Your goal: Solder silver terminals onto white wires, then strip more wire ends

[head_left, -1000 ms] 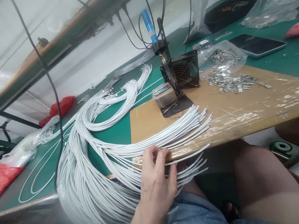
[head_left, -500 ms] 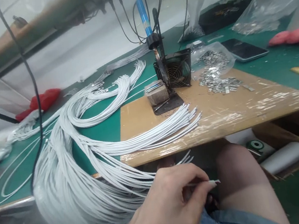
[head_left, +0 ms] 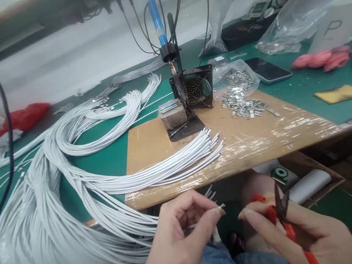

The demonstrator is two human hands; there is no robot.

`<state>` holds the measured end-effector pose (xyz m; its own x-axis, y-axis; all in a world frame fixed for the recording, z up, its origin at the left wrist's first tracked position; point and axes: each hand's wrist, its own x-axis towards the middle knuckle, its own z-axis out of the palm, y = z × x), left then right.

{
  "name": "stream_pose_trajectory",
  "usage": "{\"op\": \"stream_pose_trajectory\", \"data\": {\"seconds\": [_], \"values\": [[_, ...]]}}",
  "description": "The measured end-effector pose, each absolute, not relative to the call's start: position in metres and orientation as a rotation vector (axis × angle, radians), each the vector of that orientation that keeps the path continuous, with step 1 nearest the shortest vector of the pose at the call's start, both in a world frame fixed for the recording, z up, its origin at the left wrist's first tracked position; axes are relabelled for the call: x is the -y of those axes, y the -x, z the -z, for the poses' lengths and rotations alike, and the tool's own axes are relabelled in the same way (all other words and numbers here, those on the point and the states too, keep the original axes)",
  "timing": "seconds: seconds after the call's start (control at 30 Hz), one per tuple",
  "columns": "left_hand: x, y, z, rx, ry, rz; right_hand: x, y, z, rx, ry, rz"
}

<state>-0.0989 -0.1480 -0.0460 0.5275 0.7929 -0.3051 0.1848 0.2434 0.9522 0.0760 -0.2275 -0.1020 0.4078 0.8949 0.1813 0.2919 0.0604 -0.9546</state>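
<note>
Head view: left hand [head_left: 180,236] pinches the end of one white cable [head_left: 218,207] between thumb and fingertips, below the edge of the wooden board [head_left: 262,137]; right hand [head_left: 295,233] is closed round red-handled cutters [head_left: 284,217], blades up, tip just beside the cable end. Good practice, as I judge: keep the end steady and short past the fingers, bite only the sheath. Up right, well apart, a white card [head_left: 333,29] reads "P"; no other legible writing.

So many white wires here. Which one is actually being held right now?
The single white wire pinched in the left hand, below the bench edge. The other wires lie loose on the bench. The right hand holds red-handled cutters.
</note>
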Motion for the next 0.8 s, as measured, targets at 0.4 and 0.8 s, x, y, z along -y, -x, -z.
{"op": "stream_pose_trajectory", "data": {"seconds": [0.4,0.8], "values": [[0.163,0.095,0.044,-1.048,-1.562,-0.5,0.212,-0.075,0.071,1.44,1.5,-0.906],[0.161,0.097,0.044,-1.037,-1.344,-0.485,0.216,-0.077,0.09,1.123,1.359,-0.805]]}}
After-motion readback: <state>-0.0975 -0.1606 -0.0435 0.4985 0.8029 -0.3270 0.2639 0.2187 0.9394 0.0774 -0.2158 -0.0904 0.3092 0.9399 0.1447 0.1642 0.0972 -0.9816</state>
